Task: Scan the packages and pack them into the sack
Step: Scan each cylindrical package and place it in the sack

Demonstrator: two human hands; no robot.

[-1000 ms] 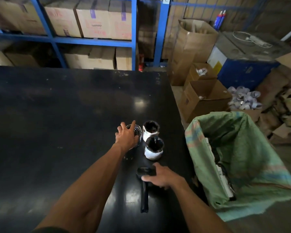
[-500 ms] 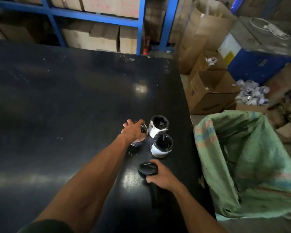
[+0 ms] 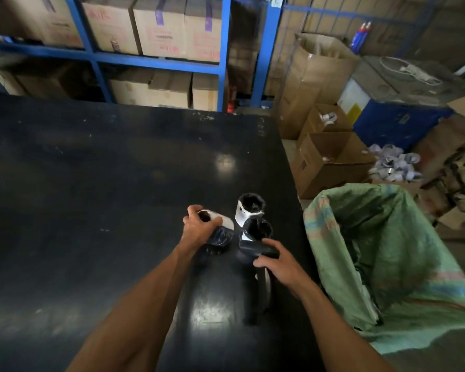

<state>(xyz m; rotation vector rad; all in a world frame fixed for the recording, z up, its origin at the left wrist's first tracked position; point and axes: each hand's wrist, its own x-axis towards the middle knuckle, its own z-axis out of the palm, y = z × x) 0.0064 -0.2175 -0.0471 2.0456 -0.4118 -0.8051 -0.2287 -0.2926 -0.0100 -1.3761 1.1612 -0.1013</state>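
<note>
Three small round packages wrapped in black plastic with white labels are on the black table [image 3: 91,197]. My left hand [image 3: 199,228] grips the leftmost package [image 3: 220,229] and tilts it off the table, label side up. Two more packages stand to its right, one farther back [image 3: 249,208] and one nearer [image 3: 258,230]. My right hand [image 3: 275,260] holds the black handheld scanner [image 3: 254,249], raised with its head just below the nearer package. The open green woven sack [image 3: 387,251] hangs off the table's right edge, with something white and dark inside.
Open cardboard boxes [image 3: 330,159] stand on the floor beyond the sack, next to a pile of white tape rolls [image 3: 395,166]. A blue rack [image 3: 220,63] with cartons lines the far side. A blue and white crate [image 3: 397,111] sits at the back right.
My left hand closed on the leftmost package and tipped it up off the table. My right hand picked the scanner up from the table and brought it toward the packages.
</note>
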